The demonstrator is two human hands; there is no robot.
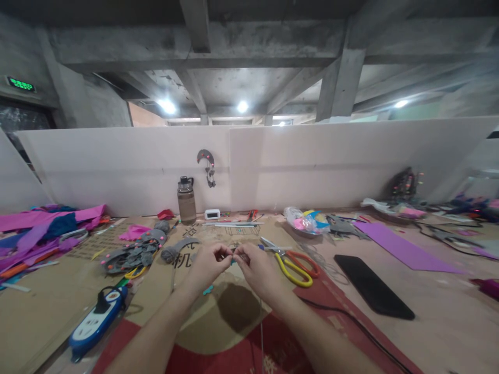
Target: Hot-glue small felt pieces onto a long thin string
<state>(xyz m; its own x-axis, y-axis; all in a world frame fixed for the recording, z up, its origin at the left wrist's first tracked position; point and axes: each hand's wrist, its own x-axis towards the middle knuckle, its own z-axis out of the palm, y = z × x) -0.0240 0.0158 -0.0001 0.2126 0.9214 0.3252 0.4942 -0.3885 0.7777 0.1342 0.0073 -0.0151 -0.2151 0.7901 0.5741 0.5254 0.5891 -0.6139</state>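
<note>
My left hand [208, 265] and my right hand [255, 269] meet above the cardboard-covered table [62, 301], fingertips pinched together on a tiny piece between them, too small to name. A thin thread [261, 332] hangs down from under my right hand. Yellow and orange scissors [290, 261] lie just right of my right hand. A small teal scrap [208, 289] lies on the cardboard below my left hand.
A black phone [372, 287] lies at right, a blue and white power strip [97, 319] at left. Grey felt pieces [134, 253], pink and purple felt [42, 228], a water bottle [186, 200], a purple sheet [401, 248] and a white partition [312, 161] surround the work spot.
</note>
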